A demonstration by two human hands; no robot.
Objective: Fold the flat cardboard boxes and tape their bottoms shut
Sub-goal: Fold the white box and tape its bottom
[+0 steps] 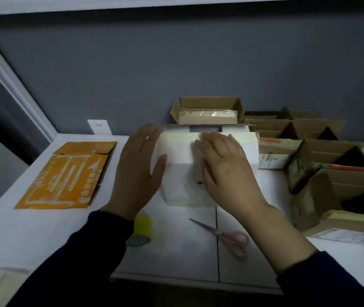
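Orange printed cardboard, a flat box (66, 176), is seen lying unfolded on the white table (32, 235) at the far left, with more flattened card beneath it. Just right of it the left hand (137, 169) is held upright on its edge, fingers extended and close together, palm turned toward the left side of a white box (183, 158); whether the palm is pressed against that side cannot be told. The white box is placed at the middle of the table, and a pale yellowish strip is visible across its far upper part. The right hand (223, 165) is laid flat on top of it, fingers spread and stretched out, nothing being gripped. Near the table's front edge, a yellow tape roll (142, 229) is partly hidden by the left sleeve, and pink-handled scissors (225, 234) are seen lying to its right, closed. Behind the white box an open brown carton (208, 111) is stood against the grey wall. At the right, several folded brown boxes (313, 151) are crowded together with their flaps raised.
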